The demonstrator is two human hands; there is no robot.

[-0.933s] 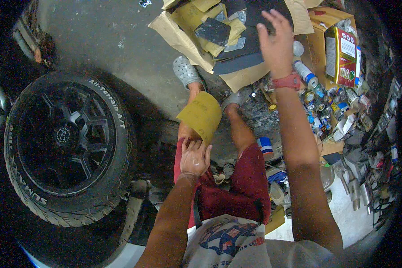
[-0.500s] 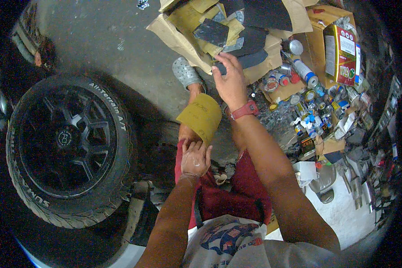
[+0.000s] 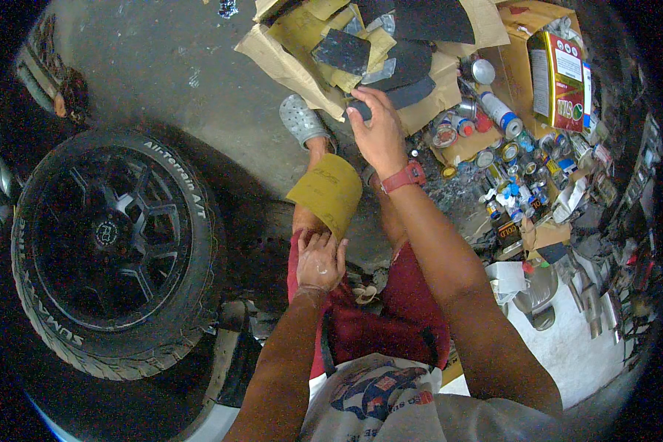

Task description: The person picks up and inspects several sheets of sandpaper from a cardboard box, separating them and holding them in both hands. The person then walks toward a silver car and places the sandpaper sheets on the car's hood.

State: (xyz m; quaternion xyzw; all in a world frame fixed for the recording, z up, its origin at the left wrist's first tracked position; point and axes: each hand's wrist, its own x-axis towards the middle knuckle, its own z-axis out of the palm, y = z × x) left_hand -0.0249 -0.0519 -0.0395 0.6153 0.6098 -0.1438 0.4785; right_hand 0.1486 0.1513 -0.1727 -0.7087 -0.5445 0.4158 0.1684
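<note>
Touching the yellow sheet [image 3: 328, 193] at 12 o'clock, our left hand [image 3: 320, 264] lies barely curled, its grip unclear; eased pressure might drop it. Our right hand [image 3: 379, 136] gapes by dark sheets [image 3: 412, 94].

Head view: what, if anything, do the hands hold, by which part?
The left hand holds the yellow sheet by its lower end; whether the right hand grips the dark sheet is unclear.

Single view, from person's head, left one of pair. Looks down past shirt [image 3: 379, 390] at left hand [image 3: 322, 261] and right hand [image 3: 381, 138], floor [image 3: 162, 66] below, farther off. Shirt closest, at bottom edge. View upright: its left is person's left. Very wide, round lens; straight lines bend, corners dark.
</note>
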